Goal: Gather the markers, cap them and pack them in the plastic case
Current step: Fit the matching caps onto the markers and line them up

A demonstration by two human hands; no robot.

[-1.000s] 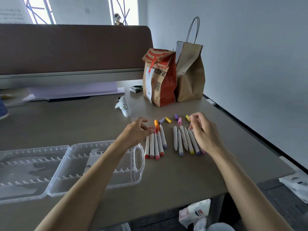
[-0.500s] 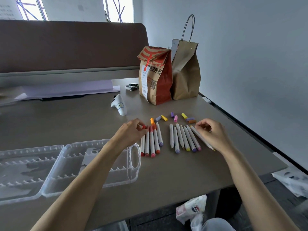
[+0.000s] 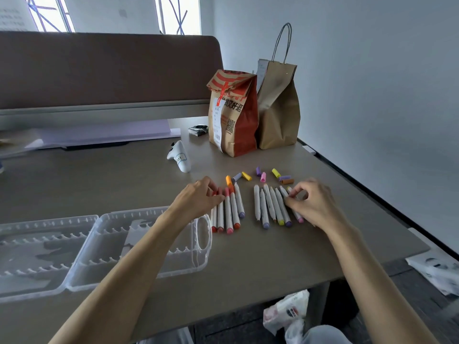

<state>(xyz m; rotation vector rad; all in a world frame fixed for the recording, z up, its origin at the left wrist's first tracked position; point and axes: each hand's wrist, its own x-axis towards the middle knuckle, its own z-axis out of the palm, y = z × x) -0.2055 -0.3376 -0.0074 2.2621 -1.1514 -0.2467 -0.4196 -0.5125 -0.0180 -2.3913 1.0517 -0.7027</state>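
Capping seems in hand. Mid-frame, two rows of white-barrelled markers (image 3: 269, 207) lie on the brown worktop (image 3: 248, 256), loose coloured caps (image 3: 263, 176) above. The right hand (image 3: 315, 207) pinches the rightmost marker (image 3: 298, 217) in a narrow grip; the left hand (image 3: 198, 198) curls over the red-tipped row (image 3: 229, 212), grip hidden. Next likely needs a colour-matched cap; the clear plastic case (image 3: 111, 234) lies lower left.

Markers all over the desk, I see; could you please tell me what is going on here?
A person is gathering markers for packing. The left hand rests on the tops of the left row, its grip hidden; the right hand pinches the end marker of the right row. Loose caps lie just beyond the rows. The case lies open on the left, with no markers in it yet.
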